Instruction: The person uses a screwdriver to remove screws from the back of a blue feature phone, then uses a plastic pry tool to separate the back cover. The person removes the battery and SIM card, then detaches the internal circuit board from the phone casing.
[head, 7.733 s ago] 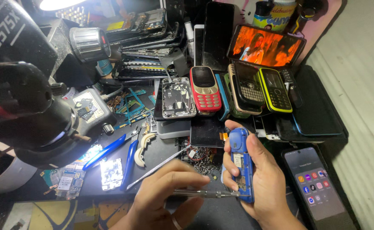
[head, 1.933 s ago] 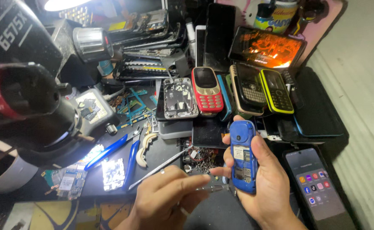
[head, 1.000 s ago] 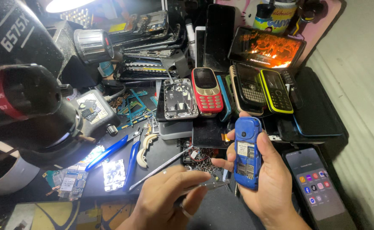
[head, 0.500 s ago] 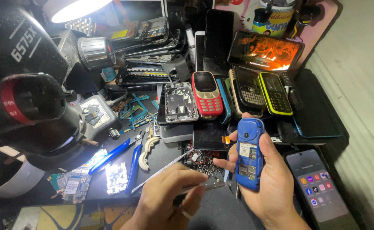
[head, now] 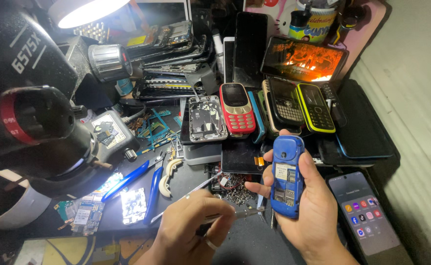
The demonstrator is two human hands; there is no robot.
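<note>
While the right hand point(head: 308, 206) holds a small blue phone point(head: 286, 176) upright with its back cover off, the fingers are wrapped closely around the phone's body and the thumb rests on its left edge. Just left of the blue phone, the left hand point(head: 196, 230) pinches a thin metal screwdriver point(head: 240, 214) between thumb and fingers; its tip points toward the phone's lower edge and ends very near it. A smartphone with a lit screen point(head: 365, 216) lies right of the blue phone. Just behind the screwdriver is a pile of tiny screws point(head: 235, 191). Farther left of the blue phone lie blue-handled pliers point(head: 142, 184) and a lit circuit board point(head: 133, 203). Beyond the blue phone stand an opened phone frame point(head: 204, 119), a red keypad phone point(head: 236, 108) and a yellow-edged keypad phone point(head: 315, 108). Behind these a tablet point(head: 304, 59) shows an orange picture.
</note>
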